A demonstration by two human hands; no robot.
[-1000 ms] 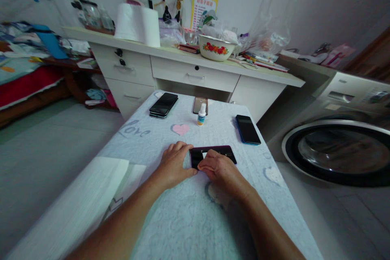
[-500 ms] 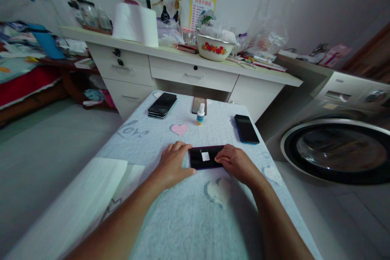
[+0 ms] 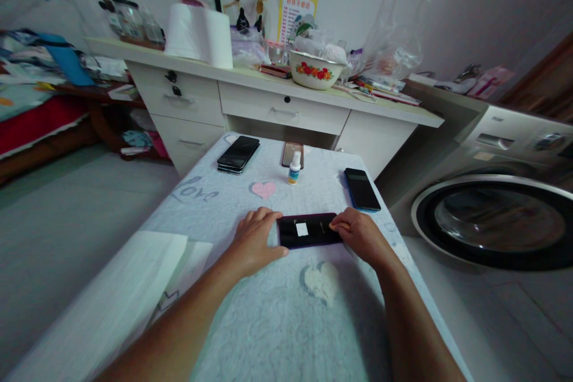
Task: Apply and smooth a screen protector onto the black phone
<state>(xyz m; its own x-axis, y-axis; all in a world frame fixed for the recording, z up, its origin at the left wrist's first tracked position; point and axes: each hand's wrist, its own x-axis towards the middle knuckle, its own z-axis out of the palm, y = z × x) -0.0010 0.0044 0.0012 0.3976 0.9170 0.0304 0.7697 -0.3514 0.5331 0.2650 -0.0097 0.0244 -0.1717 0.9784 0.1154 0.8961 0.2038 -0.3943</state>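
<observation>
A dark phone [image 3: 317, 235] lies lengthwise on the patterned cloth, with a small white square [image 3: 302, 229] on its screen. At the phone's left end is my left hand [image 3: 256, 243], thumb and fingers spread apart around the corners. My right hand [image 3: 360, 236] is closed at the right end, its fingertips pinched together over the screen; whatever they hold, if anything, is too small to make out. Beyond the phone stands a small white spray bottle [image 3: 294, 169] with a blue and yellow label.
Stacked phones [image 3: 239, 154] lie at the table's far left, a blue-edged phone [image 3: 362, 189] at the right, and a phone-shaped item [image 3: 286, 154] behind the bottle. A white desk [image 3: 286, 110] stands beyond, a washing machine [image 3: 501, 215] at the right.
My right hand has slid to the right along the phone, uncovering more of its screen. My left hand and the phone have stayed in place.
</observation>
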